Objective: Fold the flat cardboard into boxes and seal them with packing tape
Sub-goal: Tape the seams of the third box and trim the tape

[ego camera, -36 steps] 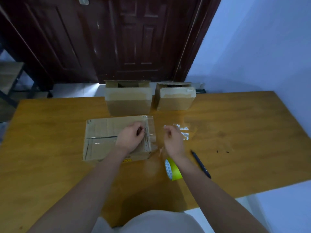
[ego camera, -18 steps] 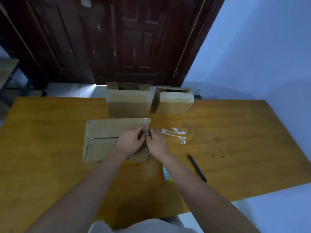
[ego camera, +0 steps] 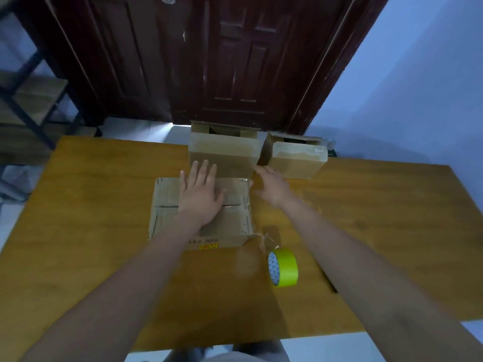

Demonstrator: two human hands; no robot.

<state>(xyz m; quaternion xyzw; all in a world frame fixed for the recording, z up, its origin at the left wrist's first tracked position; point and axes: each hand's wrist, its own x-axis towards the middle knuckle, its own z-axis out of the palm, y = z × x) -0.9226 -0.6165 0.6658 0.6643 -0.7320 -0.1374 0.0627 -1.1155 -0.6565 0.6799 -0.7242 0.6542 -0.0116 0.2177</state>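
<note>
A cardboard box (ego camera: 167, 210) lies on the wooden table (ego camera: 91, 257) with its top flaps closed and clear tape along its right edge. My left hand (ego camera: 200, 192) rests flat on the top, fingers spread and straight. Beside the box's far right corner is my right hand (ego camera: 270, 185), its fingers against the box's right side; I cannot tell whether they hold anything. A roll of packing tape (ego camera: 283, 267) with a yellow-green core stands on edge near the box's front right corner, and a loose strand of clear tape runs from it to the box.
Two more folded boxes stand at the table's far edge: a larger one (ego camera: 224, 155) right behind my left hand and a smaller one (ego camera: 295, 158) to its right. A dark wooden door (ego camera: 209, 61) is beyond the table. A shelf frame (ego camera: 28, 100) stands at left.
My hands have left the tape at the box's right edge. The left hand now lies flat on the box top; the right moved to the far right corner. The tape roll shows fully.
</note>
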